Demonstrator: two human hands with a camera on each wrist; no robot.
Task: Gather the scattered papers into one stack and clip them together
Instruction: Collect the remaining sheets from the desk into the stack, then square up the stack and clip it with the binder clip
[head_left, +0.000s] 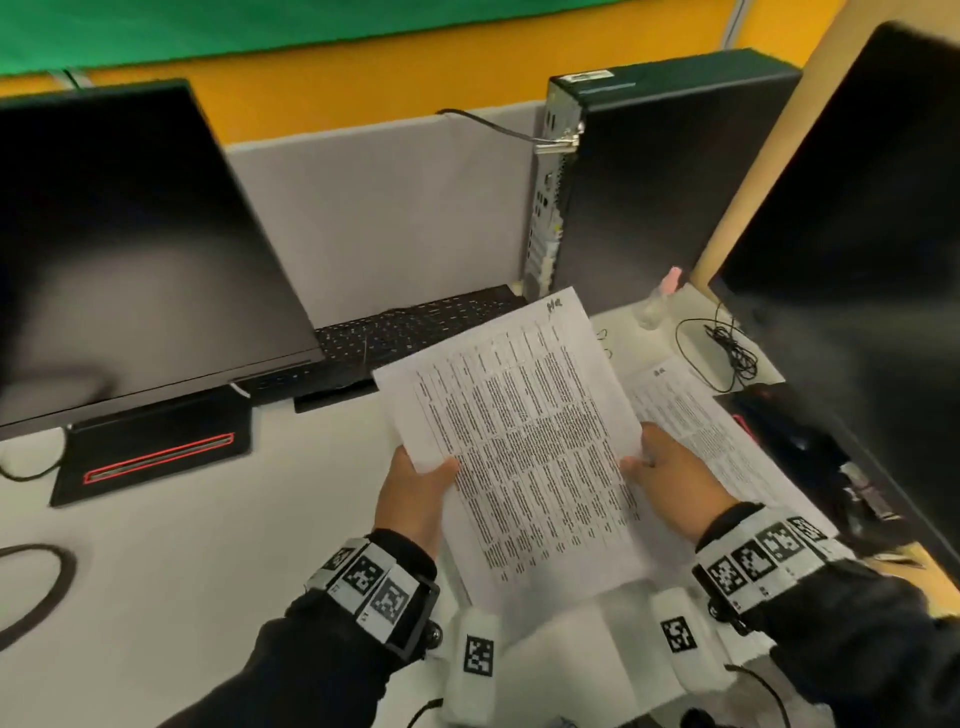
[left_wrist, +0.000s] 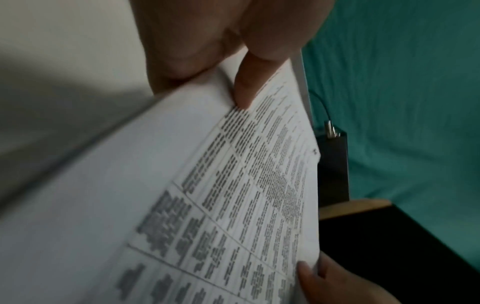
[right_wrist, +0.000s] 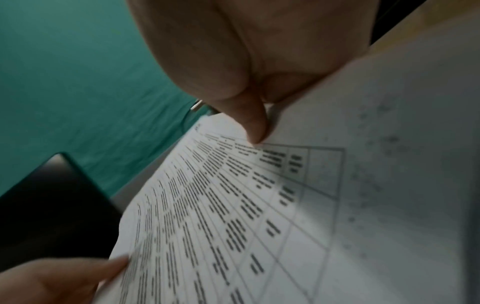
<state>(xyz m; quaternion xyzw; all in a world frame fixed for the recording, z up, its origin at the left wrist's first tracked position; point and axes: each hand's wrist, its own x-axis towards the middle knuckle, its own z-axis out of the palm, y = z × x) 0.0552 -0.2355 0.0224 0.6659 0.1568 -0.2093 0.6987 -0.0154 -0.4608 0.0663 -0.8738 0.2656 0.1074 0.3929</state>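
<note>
I hold a bundle of printed papers tilted above the white desk. My left hand pinches its left edge, thumb on top. My right hand pinches the right edge. The left wrist view shows my left thumb pressed on the printed sheet. My right thumb lies on the same sheet in the right wrist view. Another printed paper lies flat on the desk to the right, partly under the held bundle. No clip is visible.
A dark monitor stands at the left with its base on the desk. A black keyboard lies behind the papers. A computer tower and a second monitor stand at the right. Cables lie nearby.
</note>
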